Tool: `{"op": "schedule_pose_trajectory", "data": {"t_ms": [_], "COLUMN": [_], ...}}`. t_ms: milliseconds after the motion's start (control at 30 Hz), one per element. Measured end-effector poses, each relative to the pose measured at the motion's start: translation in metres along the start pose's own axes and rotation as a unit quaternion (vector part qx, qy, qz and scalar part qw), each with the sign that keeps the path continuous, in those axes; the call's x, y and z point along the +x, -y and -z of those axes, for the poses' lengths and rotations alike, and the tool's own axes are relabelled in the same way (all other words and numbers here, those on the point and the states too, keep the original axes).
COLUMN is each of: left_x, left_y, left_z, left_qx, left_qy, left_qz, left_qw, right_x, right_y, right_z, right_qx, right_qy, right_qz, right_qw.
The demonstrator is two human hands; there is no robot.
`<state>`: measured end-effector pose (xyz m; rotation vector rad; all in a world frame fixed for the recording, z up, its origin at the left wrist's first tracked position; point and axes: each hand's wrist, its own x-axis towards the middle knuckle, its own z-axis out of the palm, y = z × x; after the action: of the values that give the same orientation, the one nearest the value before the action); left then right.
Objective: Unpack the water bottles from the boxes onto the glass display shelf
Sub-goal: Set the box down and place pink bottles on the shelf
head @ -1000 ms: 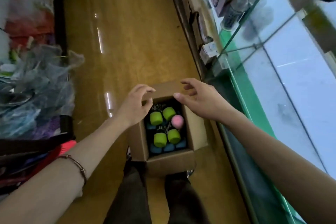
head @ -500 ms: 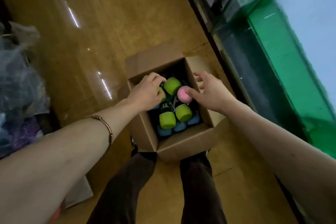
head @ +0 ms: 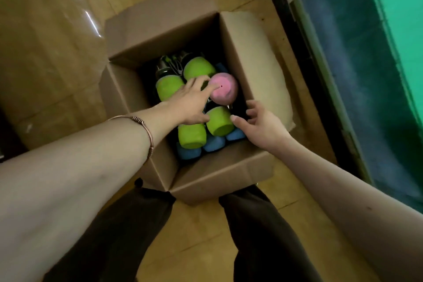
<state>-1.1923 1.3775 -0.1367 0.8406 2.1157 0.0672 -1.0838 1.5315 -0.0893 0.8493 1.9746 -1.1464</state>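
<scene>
open box of bottles on a wood floor, both hands reaching in.

the box [head: 142, 36] is flanked by a green-edged glass case [head: 357, 75] on the right, and its near wall is set between two dark trouser legs [head: 128, 231]; four flaps are folded outward. the bottles are packed upright, long axes vertical, bases facing up: four green bottles [head: 196, 68], one pink bottle [head: 225, 89] and blue bottles [head: 214, 144] lower down along the near side. the left hand [head: 190, 103], a bangle [head: 146, 135] on its wrist, is laid over the green ones with straight fingers touching the pink base. the right hand [head: 258, 123] is loosely curled, thumb against a green bottle, nothing gripped.
</scene>
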Motion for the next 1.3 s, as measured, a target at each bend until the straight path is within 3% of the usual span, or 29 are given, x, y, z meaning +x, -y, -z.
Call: {"op": "schedule_pose_trajectory", "data": {"t_ms": [167, 400, 667, 767, 867, 1033, 1300], "left_x": [0.057, 0.099, 0.101, 0.087, 0.056, -0.013, -0.125], "left_y": [-0.012, -0.017, -0.015, -0.01, -0.002, 0.001, -0.02], "left_z": [-0.02, -0.046, -0.047, -0.041, -0.029, 0.002, 0.072], "left_qx": [0.036, 0.025, 0.019, -0.095, -0.264, -0.354, -0.527], "left_qy": [-0.011, -0.024, -0.041, -0.051, -0.072, -0.049, -0.033], "left_qz": [-0.007, 0.034, 0.015, 0.036, 0.09, 0.118, 0.072], "left_qw": [0.999, 0.999, 0.999, 0.994, 0.958, 0.926, 0.846], "right_x": [0.029, 0.063, 0.073, 0.058, 0.037, 0.003, -0.068], "right_y": [-0.028, -0.048, -0.053, -0.048, -0.035, -0.004, 0.056], "right_z": [-0.032, -0.052, -0.061, -0.06, -0.052, -0.023, 0.027], "right_qx": [0.055, 0.037, 0.001, -0.018, -0.018, -0.056, -0.134], "right_qy": [-0.002, -0.007, 0.029, 0.052, 0.054, 0.039, 0.069], "right_qz": [-0.019, -0.024, -0.034, -0.034, -0.033, -0.009, 0.047], "right_qw": [0.998, 0.999, 0.999, 0.998, 0.998, 0.998, 0.988]}}
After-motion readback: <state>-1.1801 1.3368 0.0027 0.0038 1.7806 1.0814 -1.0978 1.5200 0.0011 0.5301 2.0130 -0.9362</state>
